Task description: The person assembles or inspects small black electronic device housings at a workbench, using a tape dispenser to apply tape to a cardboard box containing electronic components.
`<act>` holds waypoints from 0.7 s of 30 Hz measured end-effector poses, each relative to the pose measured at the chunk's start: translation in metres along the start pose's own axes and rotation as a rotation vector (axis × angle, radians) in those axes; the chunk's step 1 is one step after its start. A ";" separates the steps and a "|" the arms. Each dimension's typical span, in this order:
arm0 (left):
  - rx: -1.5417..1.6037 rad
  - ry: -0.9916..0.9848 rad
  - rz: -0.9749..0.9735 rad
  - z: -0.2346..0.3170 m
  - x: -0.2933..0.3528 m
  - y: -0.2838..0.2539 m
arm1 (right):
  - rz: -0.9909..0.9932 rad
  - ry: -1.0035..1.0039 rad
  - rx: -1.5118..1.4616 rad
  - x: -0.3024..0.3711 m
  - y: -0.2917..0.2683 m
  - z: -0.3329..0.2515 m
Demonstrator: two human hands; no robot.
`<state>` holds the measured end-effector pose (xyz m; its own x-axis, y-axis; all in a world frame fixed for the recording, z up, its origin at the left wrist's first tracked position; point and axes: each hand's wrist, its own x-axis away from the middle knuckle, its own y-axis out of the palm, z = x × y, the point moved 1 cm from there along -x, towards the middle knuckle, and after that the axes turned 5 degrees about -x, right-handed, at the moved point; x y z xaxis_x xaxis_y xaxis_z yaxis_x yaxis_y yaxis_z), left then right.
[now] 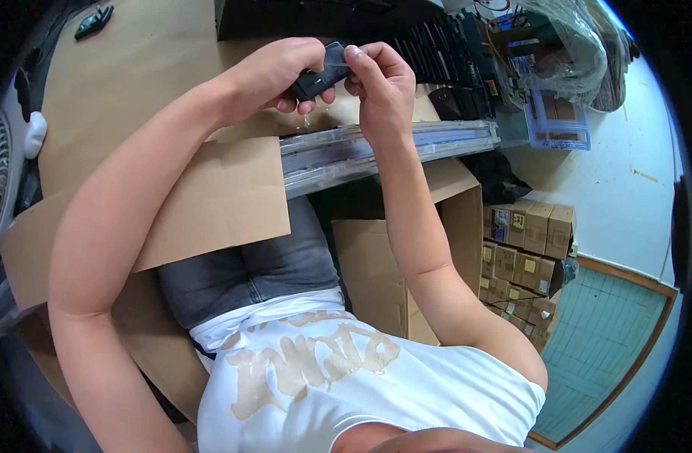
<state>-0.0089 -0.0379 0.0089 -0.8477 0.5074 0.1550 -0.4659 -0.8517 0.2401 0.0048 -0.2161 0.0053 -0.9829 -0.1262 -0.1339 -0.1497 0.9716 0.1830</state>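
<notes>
A: What does the held thing look like?
B: It is a small black rectangular case [316,83] with a smooth, slightly glossy face, tilted in the air above the near edge of the brown-covered tabletop [150,60]. Thin wisps of clear film [307,119] hang just below it.
A: And the grip?
B: The person's left hand [278,79] is closed around the case, thumb above, fingers curled beneath. The right hand [384,83] has thumb and forefinger pinched together at the case's right end; whether they grasp film or the case itself cannot be told.
A: What lies farther out?
B: Another small black object [94,23] sits near the tabletop's far left corner; upright thin black pieces [427,53] line its right side.
</notes>
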 end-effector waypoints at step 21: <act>0.194 -0.185 -0.021 0.003 -0.007 0.007 | 0.033 -0.143 0.828 0.000 0.000 -0.013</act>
<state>-0.0054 -0.0473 0.0122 -0.7695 0.5548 0.3164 -0.4101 -0.8089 0.4213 0.0035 -0.2192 0.0182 -0.9539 -0.1232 -0.2735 0.0605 0.8141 -0.5776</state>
